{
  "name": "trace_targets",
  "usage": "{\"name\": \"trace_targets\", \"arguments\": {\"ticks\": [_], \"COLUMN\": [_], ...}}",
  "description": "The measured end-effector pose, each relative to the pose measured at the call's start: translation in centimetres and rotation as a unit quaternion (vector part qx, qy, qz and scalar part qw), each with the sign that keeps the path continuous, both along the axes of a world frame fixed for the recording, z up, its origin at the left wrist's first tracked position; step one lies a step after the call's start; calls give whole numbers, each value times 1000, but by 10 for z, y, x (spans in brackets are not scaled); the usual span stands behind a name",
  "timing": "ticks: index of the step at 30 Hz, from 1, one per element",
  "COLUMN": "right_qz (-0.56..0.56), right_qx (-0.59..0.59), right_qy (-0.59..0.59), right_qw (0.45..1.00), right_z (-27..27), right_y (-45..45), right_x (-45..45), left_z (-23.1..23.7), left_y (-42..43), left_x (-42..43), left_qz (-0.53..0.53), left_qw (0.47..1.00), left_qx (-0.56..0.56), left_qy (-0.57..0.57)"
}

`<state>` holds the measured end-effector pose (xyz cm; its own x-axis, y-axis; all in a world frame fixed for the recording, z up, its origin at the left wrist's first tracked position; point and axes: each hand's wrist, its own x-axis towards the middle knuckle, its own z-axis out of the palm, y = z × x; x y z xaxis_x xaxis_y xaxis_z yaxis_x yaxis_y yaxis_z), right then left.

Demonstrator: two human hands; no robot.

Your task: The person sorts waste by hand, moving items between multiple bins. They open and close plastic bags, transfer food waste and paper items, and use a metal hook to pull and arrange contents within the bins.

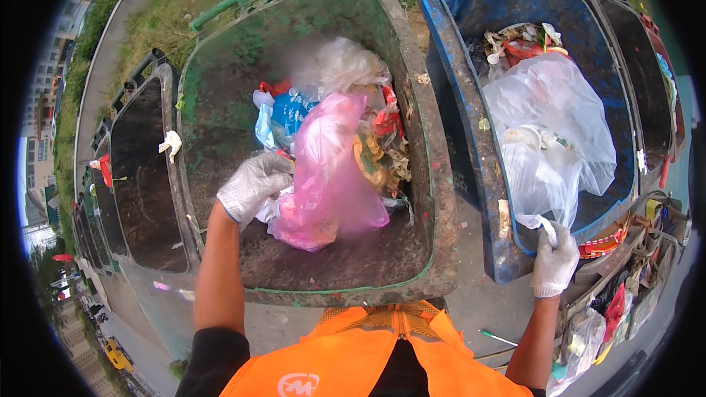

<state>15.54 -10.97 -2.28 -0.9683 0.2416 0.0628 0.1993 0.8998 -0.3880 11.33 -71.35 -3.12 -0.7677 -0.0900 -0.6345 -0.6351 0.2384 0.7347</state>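
My left hand (259, 187), in a whitish work glove, reaches into the green wheeled bin (438, 220). Its fingers are bent beside a pink plastic bag (331, 171); whether they pinch the bag or something next to it is hard to see. Around that bag lie a blue printed bag (291, 113), clear plastic film (350, 66) and a yellow-brown wrapper (368, 160). At the front rim of the blue bin (474, 121), my gloved right hand (554, 264) grips the twisted end of a translucent white plastic bag (551, 105). Pale disposable dishes (527, 135) show through it.
More bins flank these two, including a dark one (146, 176) at left and another (629, 66) at right. A cart loaded with bags (584, 336) stands at lower right. A green-tipped stick (499, 337) lies near my right forearm. Grass (165, 16) grows behind.
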Motion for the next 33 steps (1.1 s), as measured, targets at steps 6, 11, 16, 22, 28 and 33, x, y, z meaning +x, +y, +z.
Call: {"name": "trace_targets", "arguments": {"ticks": [6, 11, 16, 22, 28, 33], "right_qz": [7, 26, 28, 36, 35, 38], "right_qx": [-30, 1, 1, 16, 16, 12], "right_qy": [14, 19, 24, 25, 25, 38], "right_qw": [999, 999, 999, 999, 999, 999], "right_z": [-3, 2, 3, 3, 4, 1], "right_y": [-7, -3, -2, -5, -5, -5], "right_x": [-5, -3, 0, -3, -2, -2], "left_z": [-156, -147, -15, 72, 122, 141], "left_y": [-29, 4, -8, -49, -110, -188], "left_x": [-38, -52, -48, 0, 36, 66], "left_qz": [-196, -132, 118, 175, 192, 139], "left_qw": [903, 941, 992, 938, 919, 905], "left_qx": [-377, -306, -10, 121, -18, -355], "left_qy": [-62, -52, 45, 273, 345, 188]}}
